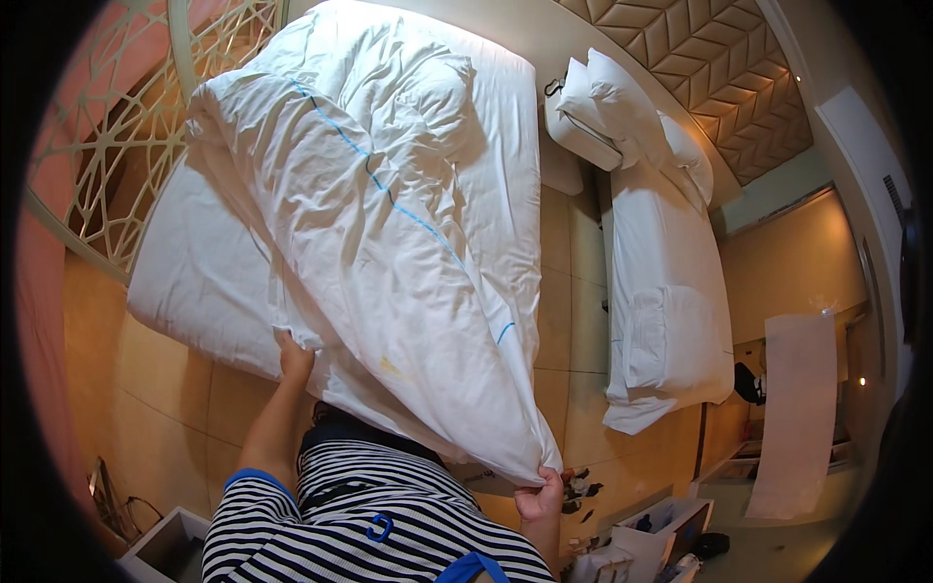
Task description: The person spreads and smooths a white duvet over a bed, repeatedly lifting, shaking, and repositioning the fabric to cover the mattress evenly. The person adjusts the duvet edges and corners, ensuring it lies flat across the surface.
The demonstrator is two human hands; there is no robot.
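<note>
A white duvet [360,253] with a blue stripe line lies bunched and slanted across a large bed. My left hand [294,355] is closed on one edge of it near the foot of the bed. At the lower right, my right hand [539,494] pinches a corner of the same duvet, pulled out past the bed's end toward me. Between the two hands the cloth hangs in loose folds, with a small yellowish mark on it. Beneath it shows the white mattress [194,262], bare of the duvet on its left side.
A narrower bed [666,253] with white linen and pillows [603,87] stands to the right across a tiled gap. A lattice screen [126,146] rises at the left. Boxes [656,530] and small items lie on the floor at the lower right; another open box [170,544] sits lower left.
</note>
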